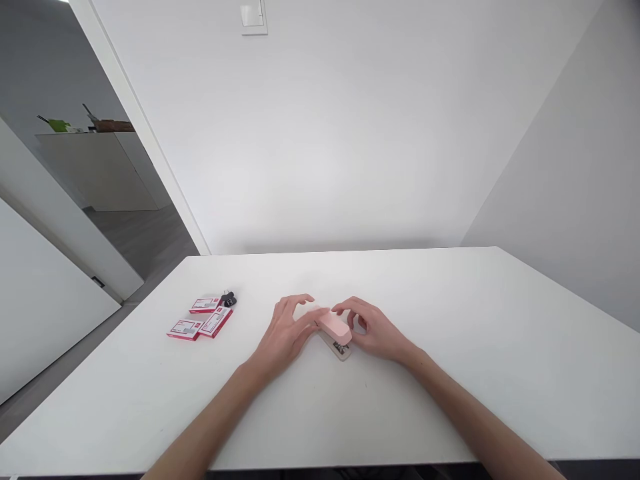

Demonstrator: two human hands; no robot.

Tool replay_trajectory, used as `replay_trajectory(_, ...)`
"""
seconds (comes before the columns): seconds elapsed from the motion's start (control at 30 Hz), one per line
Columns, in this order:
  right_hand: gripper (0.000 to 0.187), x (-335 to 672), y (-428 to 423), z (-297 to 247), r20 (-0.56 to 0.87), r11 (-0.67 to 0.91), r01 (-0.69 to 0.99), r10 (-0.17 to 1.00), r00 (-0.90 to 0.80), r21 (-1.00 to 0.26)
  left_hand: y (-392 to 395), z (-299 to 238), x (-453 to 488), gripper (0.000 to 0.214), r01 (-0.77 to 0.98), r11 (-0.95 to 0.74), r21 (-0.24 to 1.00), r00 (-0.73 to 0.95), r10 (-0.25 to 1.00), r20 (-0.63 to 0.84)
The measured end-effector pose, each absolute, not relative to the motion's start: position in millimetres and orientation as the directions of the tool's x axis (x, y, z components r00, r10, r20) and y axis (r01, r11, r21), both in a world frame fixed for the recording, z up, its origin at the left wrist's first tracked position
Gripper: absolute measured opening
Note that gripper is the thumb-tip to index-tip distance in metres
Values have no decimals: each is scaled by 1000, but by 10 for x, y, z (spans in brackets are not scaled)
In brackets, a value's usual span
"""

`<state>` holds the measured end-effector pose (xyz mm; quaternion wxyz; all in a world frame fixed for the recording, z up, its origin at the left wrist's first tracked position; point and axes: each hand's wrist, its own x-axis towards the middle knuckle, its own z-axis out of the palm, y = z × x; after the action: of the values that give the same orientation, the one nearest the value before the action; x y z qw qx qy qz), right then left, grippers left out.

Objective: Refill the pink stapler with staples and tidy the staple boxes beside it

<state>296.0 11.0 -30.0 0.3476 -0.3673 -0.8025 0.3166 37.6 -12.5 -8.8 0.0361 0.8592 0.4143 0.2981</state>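
A pink stapler lies at an angle on the white table, its front end towards me and its pale base showing below the top arm. My left hand is at its left and rear, thumb against the top and the other fingers curved behind it. From the right, my right hand has its bent fingertips at the stapler's side. The stapler's rear is partly hidden by my fingers.
Three red and white small boxes lie on the left of the white table, beside a black staple remover. A wall with a light switch rises behind the table. A doorway opens at the left.
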Motion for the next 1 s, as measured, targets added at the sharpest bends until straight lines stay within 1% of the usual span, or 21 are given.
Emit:
replay_trajectory(0.1,46,2950,95,-304,348,560,377,794,-498,-738,-113,-149,361,38,733,-523,434,364,841,399)
replay_trajectory(0.17,53,2946,83,-305,359,589,387,774,-522,-709,-119,-171,360,44,719,-476,507,352,878,325)
replay_trajectory(0.23,58,2946,78,-314,383,630,399,748,-542,-666,-130,-177,368,50,691,-496,526,399,868,295)
replay_trajectory(0.3,62,2946,86,-328,420,670,420,725,-545,-612,-140,-173,380,52,657,-554,511,478,831,286)
replay_trajectory(0.4,63,2943,109,-338,468,707,442,702,-537,-552,-150,-150,399,47,617,-604,504,552,789,270)
replay_trajectory(0.57,45,2932,106,-295,495,694,426,716,-493,-580,-174,-70,399,41,656,-509,557,489,849,199)
replay_trajectory(0.7,28,2934,81,-266,477,666,456,743,-469,-590,-185,-24,375,46,673,-482,561,471,864,177)
replay_trajectory(0.77,17,2938,74,-263,457,647,469,759,-463,-601,-181,-10,382,44,680,-502,535,478,856,196)
replay_trajectory(0.83,11,2943,74,-265,437,624,480,779,-450,-617,-174,-1,406,36,692,-530,490,485,844,228)
replay_trajectory(0.9,10,2948,78,-269,412,597,497,799,-438,-630,-164,0,436,28,703,-558,441,496,829,258)
replay_trajectory(1.0,13,2955,91,-282,382,570,513,818,-430,-642,-142,-23,458,27,712,-578,398,494,816,302)
